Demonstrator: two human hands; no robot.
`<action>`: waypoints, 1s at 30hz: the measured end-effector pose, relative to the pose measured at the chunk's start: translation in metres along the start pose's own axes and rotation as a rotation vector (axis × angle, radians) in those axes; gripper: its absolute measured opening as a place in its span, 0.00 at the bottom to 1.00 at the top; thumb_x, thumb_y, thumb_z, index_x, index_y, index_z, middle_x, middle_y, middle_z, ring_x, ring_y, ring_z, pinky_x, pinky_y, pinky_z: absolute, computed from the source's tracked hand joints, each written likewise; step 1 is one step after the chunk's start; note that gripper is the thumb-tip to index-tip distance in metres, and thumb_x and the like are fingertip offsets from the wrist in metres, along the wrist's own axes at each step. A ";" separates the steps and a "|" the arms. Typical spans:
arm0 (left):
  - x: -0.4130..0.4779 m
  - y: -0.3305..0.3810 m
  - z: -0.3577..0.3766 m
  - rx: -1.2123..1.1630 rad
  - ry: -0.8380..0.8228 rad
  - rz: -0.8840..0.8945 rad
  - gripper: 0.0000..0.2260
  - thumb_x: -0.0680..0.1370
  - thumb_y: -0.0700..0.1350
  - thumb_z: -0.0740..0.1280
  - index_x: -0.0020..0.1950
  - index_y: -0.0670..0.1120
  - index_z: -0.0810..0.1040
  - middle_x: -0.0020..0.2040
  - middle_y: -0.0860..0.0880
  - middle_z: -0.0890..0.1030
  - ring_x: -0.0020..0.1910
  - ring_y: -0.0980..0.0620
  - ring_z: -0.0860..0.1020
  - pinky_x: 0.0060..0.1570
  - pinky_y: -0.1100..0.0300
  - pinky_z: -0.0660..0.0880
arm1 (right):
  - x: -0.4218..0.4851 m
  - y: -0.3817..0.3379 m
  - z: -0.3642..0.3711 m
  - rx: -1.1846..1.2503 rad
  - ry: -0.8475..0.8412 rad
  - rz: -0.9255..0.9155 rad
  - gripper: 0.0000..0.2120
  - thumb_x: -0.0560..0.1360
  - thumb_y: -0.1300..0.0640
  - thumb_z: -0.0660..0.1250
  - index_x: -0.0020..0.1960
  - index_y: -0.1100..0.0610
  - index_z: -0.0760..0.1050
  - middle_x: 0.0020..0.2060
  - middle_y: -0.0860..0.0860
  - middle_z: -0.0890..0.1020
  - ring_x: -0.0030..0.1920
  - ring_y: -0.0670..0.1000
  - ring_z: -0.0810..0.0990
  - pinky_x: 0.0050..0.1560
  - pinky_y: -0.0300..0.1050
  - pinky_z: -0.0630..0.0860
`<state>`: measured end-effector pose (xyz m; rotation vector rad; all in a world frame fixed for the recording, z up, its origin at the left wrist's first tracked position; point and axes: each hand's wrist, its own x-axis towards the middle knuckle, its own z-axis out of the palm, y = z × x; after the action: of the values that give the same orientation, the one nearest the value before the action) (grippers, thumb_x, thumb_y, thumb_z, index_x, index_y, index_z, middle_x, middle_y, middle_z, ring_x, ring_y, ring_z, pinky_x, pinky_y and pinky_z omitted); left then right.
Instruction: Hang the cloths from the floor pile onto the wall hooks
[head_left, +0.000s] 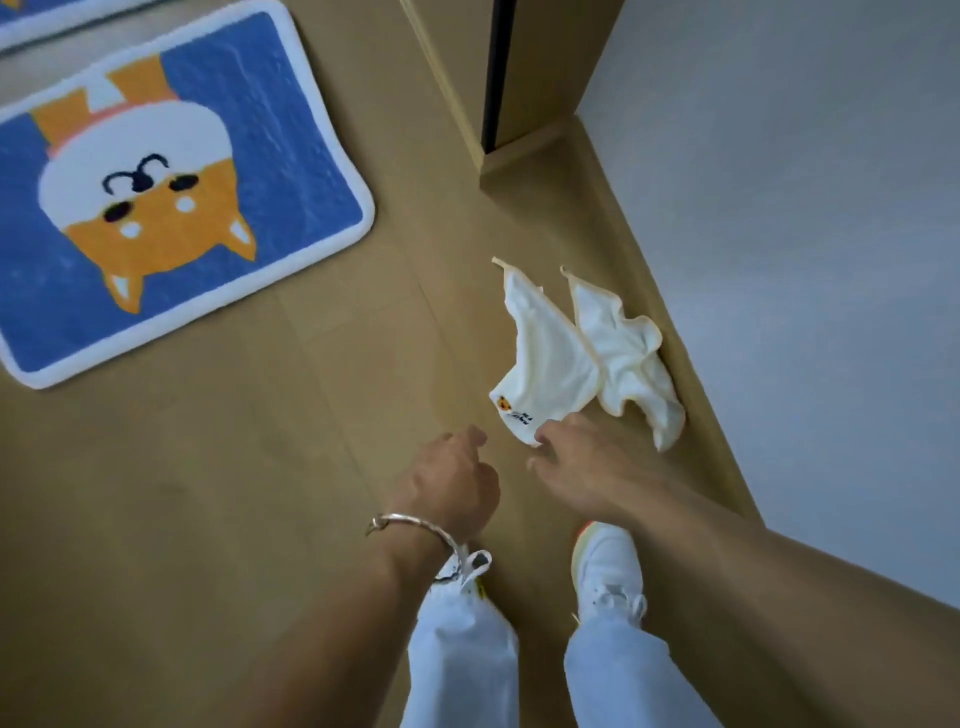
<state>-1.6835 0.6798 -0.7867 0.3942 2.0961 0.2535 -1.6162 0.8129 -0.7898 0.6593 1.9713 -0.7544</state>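
Logged two white cloths on the floor (337, 467), close to the wall (805, 260) at right. Noted the nearer cloth (550, 358) spread fairly flat, long axis running away from the body and slightly leftward, with a small tab or loop at the far tip and an embroidered corner at the near end. Noted the second cloth (631, 364) crumpled just right of it, meeting it along one edge and lying against the foot of the wall.

Found the right hand (592, 462) low over the floor, fingers extended and spread, index tip touching the embroidered corner; saw no closed pinch, nothing held. Found the left hand (452, 478) just left of it, fingers loosely curled around nothing, bracelet (415, 525) at the wrist, apart from both cloths.

Judged the right hand nearer, with the cloth directly ahead of its fingertips. Judged a lift by the near corner likely to leave the loop hanging lowest; expected a regrip toward the far tip before hooking. Saw no hooks in view. Noted the dog mat (171, 192) well apart at left.
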 end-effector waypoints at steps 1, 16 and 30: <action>0.011 -0.006 0.012 -0.002 -0.005 -0.002 0.18 0.77 0.44 0.57 0.67 0.50 0.69 0.58 0.47 0.78 0.58 0.47 0.75 0.58 0.53 0.73 | 0.016 0.009 0.005 0.001 0.010 0.017 0.19 0.81 0.48 0.56 0.69 0.54 0.66 0.66 0.52 0.68 0.63 0.54 0.72 0.54 0.44 0.67; 0.094 -0.098 0.112 0.014 -0.044 -0.055 0.17 0.78 0.45 0.57 0.67 0.49 0.69 0.58 0.48 0.79 0.57 0.50 0.76 0.53 0.60 0.72 | 0.206 0.047 0.075 0.180 0.299 0.072 0.07 0.78 0.54 0.58 0.45 0.55 0.71 0.52 0.53 0.75 0.47 0.54 0.76 0.46 0.47 0.72; -0.032 0.002 -0.083 -0.602 0.293 -0.161 0.19 0.82 0.53 0.50 0.35 0.46 0.68 0.34 0.48 0.71 0.38 0.47 0.70 0.37 0.57 0.61 | -0.024 -0.071 -0.079 0.273 0.201 -0.370 0.07 0.73 0.54 0.61 0.42 0.58 0.72 0.44 0.48 0.75 0.45 0.50 0.74 0.46 0.45 0.72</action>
<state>-1.7384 0.6681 -0.7175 -0.1819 2.1900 0.8587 -1.6991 0.8189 -0.7188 0.5493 2.2284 -1.2402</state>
